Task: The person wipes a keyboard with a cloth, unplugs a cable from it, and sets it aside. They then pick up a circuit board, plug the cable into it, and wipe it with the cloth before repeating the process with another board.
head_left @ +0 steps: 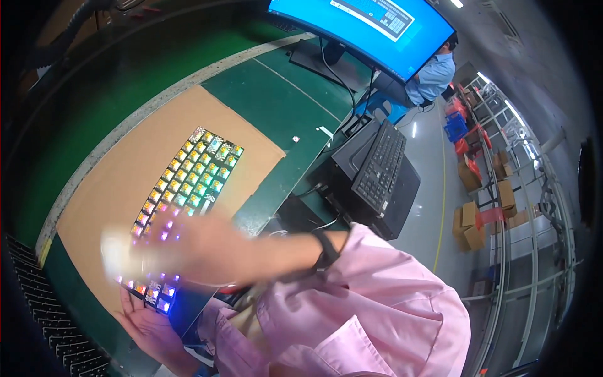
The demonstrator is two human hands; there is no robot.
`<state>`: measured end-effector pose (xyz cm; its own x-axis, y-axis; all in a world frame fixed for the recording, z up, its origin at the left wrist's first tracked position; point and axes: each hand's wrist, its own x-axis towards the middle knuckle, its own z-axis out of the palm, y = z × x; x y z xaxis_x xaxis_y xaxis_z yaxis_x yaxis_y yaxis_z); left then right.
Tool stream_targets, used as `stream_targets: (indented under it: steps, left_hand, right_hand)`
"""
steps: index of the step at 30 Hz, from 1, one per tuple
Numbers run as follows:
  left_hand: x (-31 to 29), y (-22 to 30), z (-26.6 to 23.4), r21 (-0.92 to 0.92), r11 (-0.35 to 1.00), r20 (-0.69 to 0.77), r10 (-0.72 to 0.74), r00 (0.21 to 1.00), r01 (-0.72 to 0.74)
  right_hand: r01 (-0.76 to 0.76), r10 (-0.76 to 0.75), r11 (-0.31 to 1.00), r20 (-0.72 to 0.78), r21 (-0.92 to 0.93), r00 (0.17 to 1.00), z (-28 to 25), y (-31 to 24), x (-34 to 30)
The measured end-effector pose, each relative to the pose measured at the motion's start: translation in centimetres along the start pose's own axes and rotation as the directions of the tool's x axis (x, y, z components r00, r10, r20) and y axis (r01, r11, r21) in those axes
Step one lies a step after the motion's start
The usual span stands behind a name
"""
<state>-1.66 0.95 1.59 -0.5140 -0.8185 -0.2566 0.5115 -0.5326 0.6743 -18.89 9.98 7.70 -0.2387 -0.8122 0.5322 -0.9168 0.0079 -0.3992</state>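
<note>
A lit keyboard without keycaps (188, 173), its switches glowing yellow, green, pink and blue, lies slanted on a brown cardboard sheet (116, 166). At its near end my left hand (149, 322) is palm up, fingers curled along the edge and gripping it. Over the keyboard's lower half passes my right hand (201, 248), smeared by motion and covering many switches. A pale white object (116, 254) is at its fingers and seems held there; blur hides its kind. Whether it touches the switches I cannot tell.
Beyond the green bench top (270, 88) stands a monitor (377, 31). A black keyboard (380, 166) rests on a dark box to the right. Black ridged racks (56, 314) line the lower left. A seated person (433, 75) and shelves with cartons (470, 226) are farther off.
</note>
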Motion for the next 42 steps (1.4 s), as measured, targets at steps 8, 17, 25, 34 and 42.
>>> stream_targets:
  steps: [8, 17, 25, 34, 42]
  left_hand:
    - [0.3, 0.1, -1.1, 0.009, 0.998, 0.162, -0.068, 0.984, 0.068]
    - [0.2, -0.6, -1.4, 0.219, 0.975, 0.176, 0.009, 0.984, -0.048]
    - [0.0, -0.5, -1.2, 0.216, 0.975, 0.188, 0.007, 0.982, -0.048]
    - [0.1, -0.9, -0.6, 0.231, 0.969, 0.187, 0.048, 0.981, -0.092]
    - [0.2, -0.2, -0.8, 0.307, 0.95, 0.163, 0.002, 0.987, -0.053]
  right_hand:
    - [-0.308, 0.322, 0.926, 0.029, -0.217, 0.946, -6.1, 8.2, -4.3]
    - [0.02, -0.027, 0.999, -0.156, -0.047, 0.987, -0.7, 1.9, 1.1]
    - [-0.169, 0.176, 0.982, 0.097, -0.083, 0.98, -0.9, 9.0, 2.5]
    - [-0.545, 0.497, 0.82, -0.252, -0.178, 0.83, -10.1, 16.3, -1.4]
    - [-0.492, 0.461, 0.848, -0.183, -0.198, 0.868, -9.1, 19.5, -4.1]
